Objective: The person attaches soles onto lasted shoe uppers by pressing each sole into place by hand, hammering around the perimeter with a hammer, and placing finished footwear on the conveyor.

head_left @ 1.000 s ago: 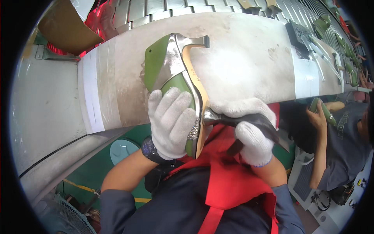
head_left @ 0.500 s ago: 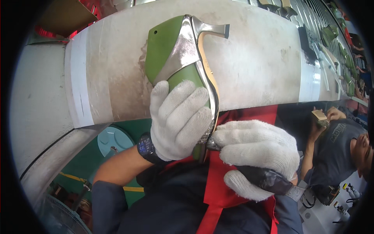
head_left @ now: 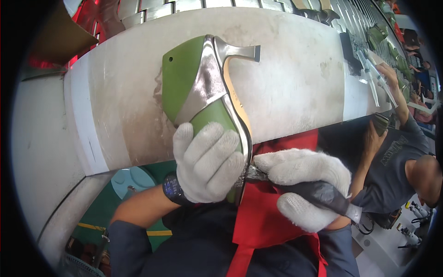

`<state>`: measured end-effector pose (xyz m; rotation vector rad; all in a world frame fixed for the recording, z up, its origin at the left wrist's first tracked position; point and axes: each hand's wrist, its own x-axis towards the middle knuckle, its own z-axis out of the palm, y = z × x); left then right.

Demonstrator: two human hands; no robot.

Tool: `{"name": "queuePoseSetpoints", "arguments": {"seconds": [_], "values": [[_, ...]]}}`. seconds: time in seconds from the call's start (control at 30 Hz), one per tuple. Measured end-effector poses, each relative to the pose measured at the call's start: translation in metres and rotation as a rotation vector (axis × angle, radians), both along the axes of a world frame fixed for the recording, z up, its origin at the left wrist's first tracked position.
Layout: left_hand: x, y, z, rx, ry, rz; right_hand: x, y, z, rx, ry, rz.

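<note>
My left hand (head_left: 207, 161) had its fingers wrapped round one green and silver shoe (head_left: 207, 83), just left of the middle of the frame. Its heel was up high and its toe was down low. The top part showed against the pale tabletop (head_left: 295, 78), but I couldn't tell if it touched. My right hand (head_left: 307, 180) had its fingers closed round one dark tool (head_left: 318, 195), right of the middle. The shiny end was right by the sole's edge.

I think the step in hand was working on that edge with the tool. The next move, I guess, called for holding the shoe firm and pushing the tool gently.

I counted two white gloves (head_left: 300, 210), one watch (head_left: 171, 188) and one red apron (head_left: 263, 207) on me. There was one black box (head_left: 351, 53) at the upper right, one round blue thing (head_left: 127, 180) at the lower left, and one near co-worker (head_left: 404, 148) at the right.
</note>
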<state>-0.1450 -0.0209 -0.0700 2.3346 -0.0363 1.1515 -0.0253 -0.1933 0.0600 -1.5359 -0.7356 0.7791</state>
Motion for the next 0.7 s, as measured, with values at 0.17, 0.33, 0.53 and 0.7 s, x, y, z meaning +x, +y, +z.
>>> {"name": "queuePoseSetpoints", "arguments": {"seconds": [0.17, 0.33, 0.53, 0.7], "values": [[-0.004, 0.001, -0.01, -0.011, -0.084, 0.028, 0.028, 0.014, 0.012, -0.125, 0.097, 0.045], [-0.005, 0.0, -0.016, 0.003, -0.082, 0.028, 0.058, 0.038, 0.026, -0.286, 0.088, 0.116], [0.007, -0.005, -0.02, 0.026, -0.148, 0.109, 0.083, 0.064, 0.022, -0.498, 0.228, 0.076], [0.001, -0.006, -0.014, -0.055, -0.077, 0.046, 0.065, 0.066, -0.008, -0.205, 0.236, -0.068]]}}
